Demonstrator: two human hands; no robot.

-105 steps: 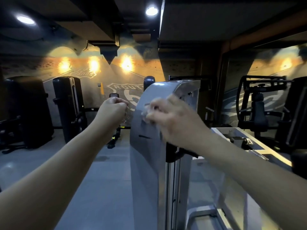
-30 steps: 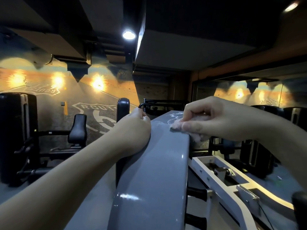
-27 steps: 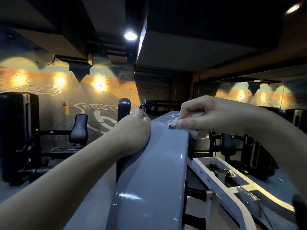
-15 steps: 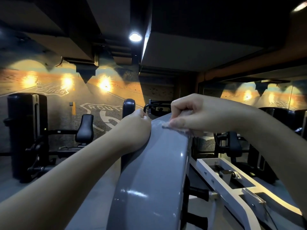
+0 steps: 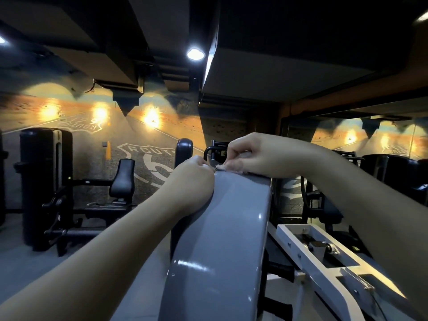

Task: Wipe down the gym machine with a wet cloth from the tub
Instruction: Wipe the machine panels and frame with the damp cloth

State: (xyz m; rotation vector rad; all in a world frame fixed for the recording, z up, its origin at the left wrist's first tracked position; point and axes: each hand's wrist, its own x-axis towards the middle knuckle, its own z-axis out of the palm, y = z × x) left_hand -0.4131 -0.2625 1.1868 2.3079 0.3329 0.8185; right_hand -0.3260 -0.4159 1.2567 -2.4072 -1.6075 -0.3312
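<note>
The person is in the wiping step. The R hand has its fingers bent tight around 1 small pale cloth and presses it on the far top end of the gym machine, on its shiny gray cover. The L hand sits at the cover's left edge, just beside the cloth, w/ fingers curled in; can't tell if they grip the edge or only lean on it. The tub isn't in view. Next move, prob.: slide the cloth along the cover toward the person w/ a firm push, so the long gray part gets cleaned, then the white frame on the right. On the wall picture, big white letters read "ROUTE" w/ what looks like a 6 under it, partly hidden by the L hand. No brand name can be read on the machine.
</note>
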